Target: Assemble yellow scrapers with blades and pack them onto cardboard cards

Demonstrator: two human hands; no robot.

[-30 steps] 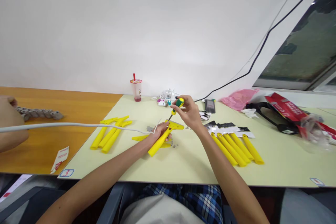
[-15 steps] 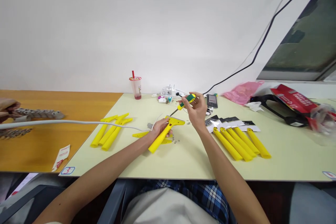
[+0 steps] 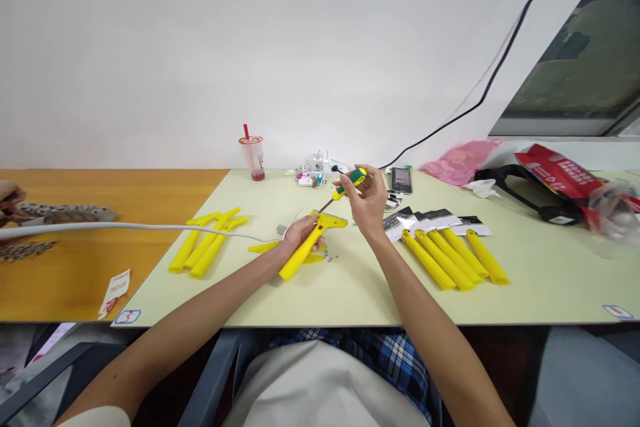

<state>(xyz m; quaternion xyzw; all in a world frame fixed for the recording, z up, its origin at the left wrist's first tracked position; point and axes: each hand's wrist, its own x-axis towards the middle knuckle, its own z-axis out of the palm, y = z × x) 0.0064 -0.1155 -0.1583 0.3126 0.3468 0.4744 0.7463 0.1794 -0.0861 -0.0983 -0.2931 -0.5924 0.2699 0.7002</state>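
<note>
My left hand point(image 3: 300, 235) is wrapped round a yellow scraper point(image 3: 303, 255), its hollow handle angled down toward me and its wide head at the top. In my right hand point(image 3: 369, 199) is a screwdriver point(image 3: 356, 178) with a green and yellow handle. Its shaft slants down to the left, and the tip meets the scraper's head near the upper edge. Beneath my left hand lie flat yellow plates point(image 3: 314, 258), partly hidden. Small screws point(image 3: 330, 257) are scattered beside them on the pale table.
Yellow scraper bodies point(image 3: 207, 247) lie at the left. Several yellow handles with packaged blades point(image 3: 450, 257) lie at the right. A cup with a red straw point(image 3: 254, 160) stands by the wall. A white cable point(image 3: 150, 227) crosses from the left, where another person's hand point(image 3: 10, 199) shows.
The view has shifted slightly, so everything sits a little higher and further left. Both hands keep their holds on the scraper and the screwdriver, whose tip stays at the scraper's head.
</note>
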